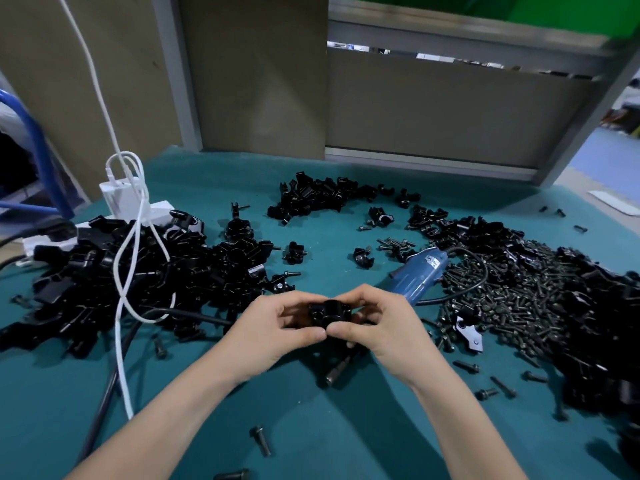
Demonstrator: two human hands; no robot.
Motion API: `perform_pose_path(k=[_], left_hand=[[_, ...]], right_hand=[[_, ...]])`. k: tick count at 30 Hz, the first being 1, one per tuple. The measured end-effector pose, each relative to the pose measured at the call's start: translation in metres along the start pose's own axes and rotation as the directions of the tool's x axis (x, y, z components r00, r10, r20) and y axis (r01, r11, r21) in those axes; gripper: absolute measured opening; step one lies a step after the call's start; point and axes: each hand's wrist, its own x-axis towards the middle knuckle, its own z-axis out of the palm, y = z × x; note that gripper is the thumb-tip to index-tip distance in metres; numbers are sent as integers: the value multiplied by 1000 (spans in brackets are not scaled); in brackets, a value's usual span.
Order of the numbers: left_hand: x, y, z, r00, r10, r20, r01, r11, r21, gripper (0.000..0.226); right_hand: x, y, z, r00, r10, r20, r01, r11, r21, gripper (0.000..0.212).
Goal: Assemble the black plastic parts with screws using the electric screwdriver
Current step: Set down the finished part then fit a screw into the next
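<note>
Both hands hold one small black plastic part (pixel 327 313) above the teal table, near its middle. My left hand (pixel 277 327) grips it from the left with thumb and fingers curled round it. My right hand (pixel 377 323) pinches its right side, thumb underneath. The blue electric screwdriver (pixel 419 275) lies on the table just behind my right hand, its black cord looping to the right. A big heap of black screws (pixel 512 299) spreads right of the screwdriver. Piles of black plastic parts lie at the left (pixel 145 275) and at the back (pixel 318 199).
A white power strip with a charger (pixel 128 206) and white cables (pixel 128 271) sits at the back left, cables trailing over the left pile. Loose screws (pixel 261 441) dot the table in front. A black cable (pixel 104 393) runs along the left. Beige partition panels stand behind.
</note>
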Motion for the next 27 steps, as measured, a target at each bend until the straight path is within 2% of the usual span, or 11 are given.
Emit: perform_pose_path(k=[5, 8, 12, 20, 22, 25, 27], left_hand=[[1, -1, -3, 999, -42, -16, 41, 996, -77, 26], [2, -2, -5, 1000, -20, 2, 20, 1000, -14, 27], [2, -3, -7, 999, -32, -17, 31, 997, -67, 28], [-1, -1, 3, 998, -35, -44, 31, 995, -100, 24], [-1, 2, 5, 997, -2, -82, -6, 995, -102, 24], [-2, 6, 7, 983, 92, -160, -110, 988, -107, 27], [-7, 8, 15, 973, 181, -145, -200, 972, -123, 30]], right_hand=[[0, 2, -1, 1000, 28, 12, -27, 999, -46, 25], [1, 1, -5, 998, 39, 55, -34, 995, -90, 26], [1, -1, -8, 995, 66, 74, -62, 997, -43, 26], [-1, -3, -10, 996, 65, 59, -56, 988, -141, 25], [-2, -5, -11, 997, 45, 62, -40, 996, -79, 24], [-5, -9, -13, 999, -20, 49, 14, 992, 122, 21], [-7, -13, -10, 997, -57, 51, 45, 977, 208, 26]])
